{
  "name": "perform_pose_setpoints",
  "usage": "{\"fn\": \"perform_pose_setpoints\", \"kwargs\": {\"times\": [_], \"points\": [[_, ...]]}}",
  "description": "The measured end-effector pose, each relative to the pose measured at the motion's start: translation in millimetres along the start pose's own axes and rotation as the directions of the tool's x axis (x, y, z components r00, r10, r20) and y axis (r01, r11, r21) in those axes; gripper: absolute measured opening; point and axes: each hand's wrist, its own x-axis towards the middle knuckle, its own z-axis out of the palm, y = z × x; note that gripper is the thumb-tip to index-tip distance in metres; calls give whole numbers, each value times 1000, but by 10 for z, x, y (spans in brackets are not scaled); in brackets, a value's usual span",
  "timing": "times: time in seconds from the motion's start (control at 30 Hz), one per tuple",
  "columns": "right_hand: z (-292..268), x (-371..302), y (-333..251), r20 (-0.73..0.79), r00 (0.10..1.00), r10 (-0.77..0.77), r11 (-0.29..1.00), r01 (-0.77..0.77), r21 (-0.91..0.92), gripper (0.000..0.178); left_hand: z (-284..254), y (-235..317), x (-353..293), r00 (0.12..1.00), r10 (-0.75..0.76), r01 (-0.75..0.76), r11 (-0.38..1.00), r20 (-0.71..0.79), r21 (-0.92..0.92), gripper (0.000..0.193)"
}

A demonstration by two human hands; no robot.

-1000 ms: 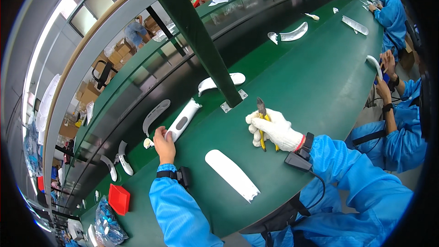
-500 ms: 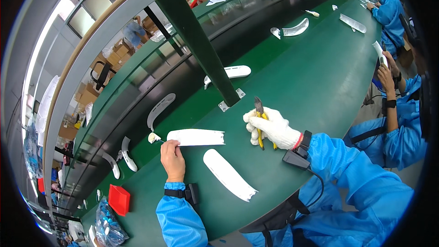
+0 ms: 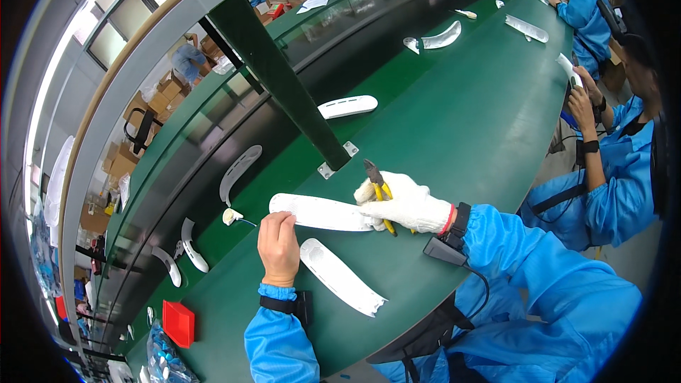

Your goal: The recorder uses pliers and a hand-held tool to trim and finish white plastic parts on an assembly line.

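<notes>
A long white plastic strip (image 3: 323,213) with a rounded left end lies crosswise before me. My bare left hand (image 3: 278,247) has its fingers closed at the strip's near left edge, their tips partly hidden. My right hand (image 3: 404,203), in a white knitted glove, grips yellow-handled cutting pliers (image 3: 374,173) with the jaws pointing up and away. The gloved thumb side meets the strip's right end and covers it. Nearer to me, a second white strip (image 3: 340,278) lies slantwise, its lower right end jagged.
A green post (image 3: 284,85) is bolted to the green bench (image 3: 461,156). White pieces (image 3: 240,172) lie along the darker green strip beyond. A red bin (image 3: 178,323) and a bag of small blue-and-white parts (image 3: 164,356) stand left. Co-workers in blue (image 3: 603,170) sit along the right.
The far strip has shifted right, and my gloved hand has come left with the pliers to its right end. The whole view has shifted a little too.
</notes>
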Motion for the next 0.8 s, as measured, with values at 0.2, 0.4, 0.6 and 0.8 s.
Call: {"fn": "perform_pose_setpoints", "kwargs": {"times": [0.2,0.4,0.6,0.8], "points": [[-143,72,10,-251,963,-96,995,99,-2,20,106,141,127,968,17,14,992,248,-125,33],[-185,122,-28,-469,881,55,975,53,214,17,298,-593,388,937,-343,337,937,62,91,26],[-110,183,9,-450,892,32,977,68,204,16,678,-1538,302,755,-585,422,779,297,464,37],[-131,227,75,-442,896,44,975,57,212,17,693,-1318,318,794,-517,318,802,321,505,48]]}}
